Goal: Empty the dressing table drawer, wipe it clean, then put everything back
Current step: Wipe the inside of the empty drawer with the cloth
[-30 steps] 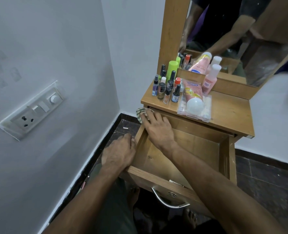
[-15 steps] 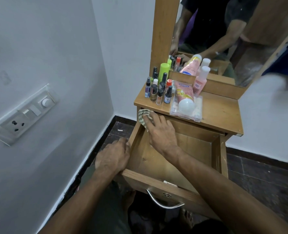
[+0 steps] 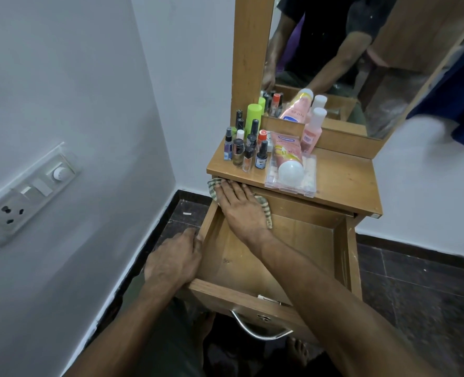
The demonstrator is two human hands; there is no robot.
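Observation:
The wooden drawer (image 3: 301,238) of the dressing table is pulled out and holds nothing. My right hand (image 3: 239,205) lies flat on a striped cloth (image 3: 264,210) at the drawer's far left corner, with straight fingers pressing it against the wood. My left hand (image 3: 175,261) rests on the drawer's left side wall near the front, fingers laid over the rim. On the tabletop (image 3: 342,178) stand several small bottles (image 3: 245,151), a green can (image 3: 253,115), a pink bottle (image 3: 313,130), and a pink tube (image 3: 286,155) lying on a clear case (image 3: 309,180).
A mirror (image 3: 361,58) rises behind the tabletop. The white wall on the left carries a socket and switch plate (image 3: 29,197). Dark floor tiles (image 3: 415,289) surround the table. The drawer's metal handle (image 3: 260,333) curves out at the front, above my bare feet.
My right hand has slid the cloth slightly along the drawer's far left corner, and more of the cloth shows to the right of the hand. The left hand stays on the side wall.

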